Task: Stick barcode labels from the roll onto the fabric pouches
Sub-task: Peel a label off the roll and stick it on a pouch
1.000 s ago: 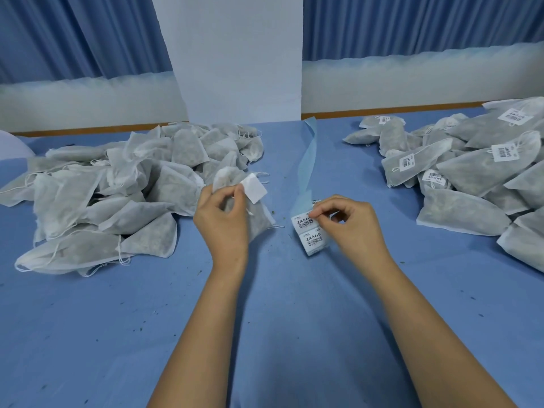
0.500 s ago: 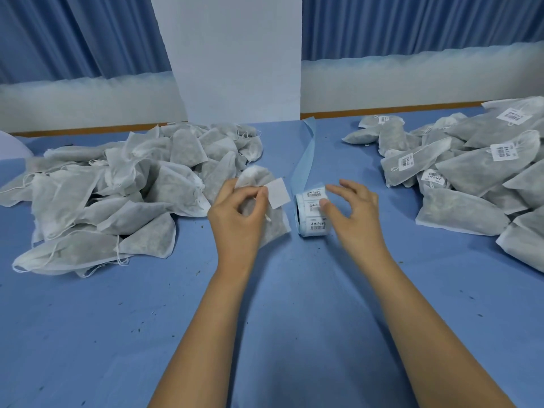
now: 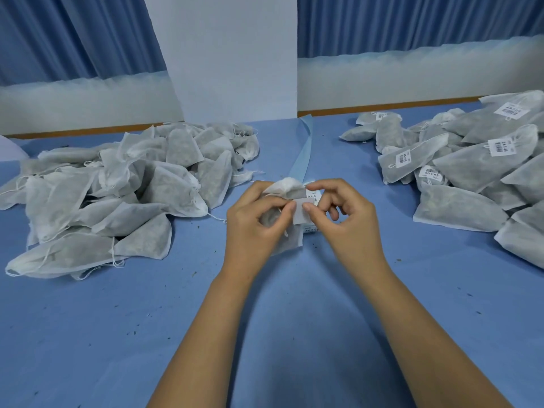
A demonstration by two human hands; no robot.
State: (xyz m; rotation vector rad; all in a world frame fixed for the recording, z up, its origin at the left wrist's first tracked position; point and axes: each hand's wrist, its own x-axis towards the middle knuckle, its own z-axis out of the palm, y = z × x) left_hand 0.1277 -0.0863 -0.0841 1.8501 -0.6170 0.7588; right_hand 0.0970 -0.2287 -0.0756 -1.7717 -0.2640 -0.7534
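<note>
Barely shows the roll (image 3: 312, 198) behind the pouch (image 3: 285, 187); grips it with left hand (image 3: 253, 231), pinches a label (image 3: 300, 214), print hidden, with right hand (image 3: 350, 228).

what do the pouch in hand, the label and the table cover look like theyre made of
Pouch: thin matte white non-woven fabric, probably; dark filling shows through it.
Label: matte white paper, seemingly; stiff, crisp-edged.
Table cover: matte blue cloth, perhaps felt; no shine, soft creases.
</note>
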